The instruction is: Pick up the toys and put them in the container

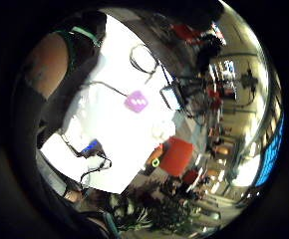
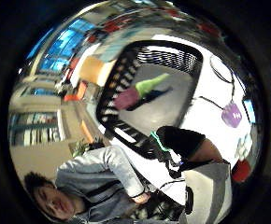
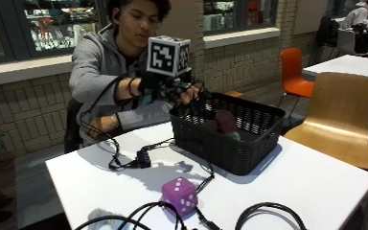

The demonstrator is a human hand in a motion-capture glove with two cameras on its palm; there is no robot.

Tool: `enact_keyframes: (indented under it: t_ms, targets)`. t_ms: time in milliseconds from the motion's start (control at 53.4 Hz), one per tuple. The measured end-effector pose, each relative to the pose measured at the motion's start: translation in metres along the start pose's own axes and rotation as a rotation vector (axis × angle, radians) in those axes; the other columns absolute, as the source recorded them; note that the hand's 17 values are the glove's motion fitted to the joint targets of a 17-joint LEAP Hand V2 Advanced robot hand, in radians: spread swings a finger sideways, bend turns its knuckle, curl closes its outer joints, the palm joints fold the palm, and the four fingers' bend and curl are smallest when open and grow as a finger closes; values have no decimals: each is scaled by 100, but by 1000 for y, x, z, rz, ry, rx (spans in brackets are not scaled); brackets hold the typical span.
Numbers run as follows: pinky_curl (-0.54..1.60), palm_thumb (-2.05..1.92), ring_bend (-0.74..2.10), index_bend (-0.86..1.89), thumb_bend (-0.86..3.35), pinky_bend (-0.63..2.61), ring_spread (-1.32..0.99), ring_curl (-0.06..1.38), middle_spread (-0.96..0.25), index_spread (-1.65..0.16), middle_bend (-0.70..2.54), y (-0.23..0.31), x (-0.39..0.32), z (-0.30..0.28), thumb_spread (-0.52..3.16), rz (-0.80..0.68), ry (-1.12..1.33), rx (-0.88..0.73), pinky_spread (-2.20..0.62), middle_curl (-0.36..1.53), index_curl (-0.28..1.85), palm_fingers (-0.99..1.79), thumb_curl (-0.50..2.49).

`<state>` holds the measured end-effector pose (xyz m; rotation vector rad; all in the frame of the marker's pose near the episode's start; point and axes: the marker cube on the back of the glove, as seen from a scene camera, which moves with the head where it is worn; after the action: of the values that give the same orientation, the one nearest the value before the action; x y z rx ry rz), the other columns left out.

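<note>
now hands (image 3: 179, 93) hover open over black basket (image 3: 251, 153); purple die (image 3: 179, 195) on table (image 3: 311, 182).

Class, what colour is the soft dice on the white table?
Purple with white dots, clearest in the outside view.

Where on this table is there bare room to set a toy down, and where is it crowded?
Bare table lies right of the basket, toward the wooden chair. Another free patch sits left of the die, near the table's corner. Around the die and between it and the basket, cables crowd the surface.
</note>
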<state>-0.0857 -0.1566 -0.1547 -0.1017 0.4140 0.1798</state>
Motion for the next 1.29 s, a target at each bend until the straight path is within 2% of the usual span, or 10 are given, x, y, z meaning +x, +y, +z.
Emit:
enact_keyframes:
  t_ms: [112, 337, 506, 656, 768, 937, 1050, 1143, 1293]
  targets:
    - [37, 14, 72, 10, -1, 106, -13, 41, -2, -25, 30, -19, 71, 38, 129, 192, -56, -108, -2, 67, 22, -10, 42]
    - [37, 18, 68, 11, -1, 107, -13, 39, 0, -25, 25, -30, 105, 133, 127, 294, 26, -273, -2, 62, 20, -10, 40]
    - [37, 21, 63, 7, -1, 110, -12, 38, 1, -24, 19, -45, 130, 167, 125, 329, -45, -338, -2, 58, 19, -13, 38]
    - [37, 30, 61, 6, 1, 112, -12, 37, 2, -22, 19, -50, 121, 193, 124, 274, -152, -316, -2, 55, 16, -15, 39]
    - [36, 40, 55, 20, 5, 109, -12, 35, 3, -23, 14, -56, 117, 195, 126, 297, -130, -287, -2, 51, 21, -10, 40]
    - [33, 56, 33, 66, 12, 96, -11, 30, 3, -20, 13, -59, 116, 189, 131, 312, -50, -205, -3, 44, 38, 1, 42]
    - [30, 65, 22, 91, 17, 87, -11, 27, 0, -19, 18, -55, 107, 180, 134, 267, -29, -124, -4, 44, 46, 11, 45]
    - [28, 69, 20, 102, 18, 79, -14, 26, -3, -19, 22, -52, 95, 157, 134, 214, -62, -39, -6, 45, 52, 19, 46]
    - [27, 73, 18, 107, 18, 74, -17, 27, -7, -18, 26, -57, 67, 85, 134, 97, -124, 112, -7, 48, 56, 22, 46]
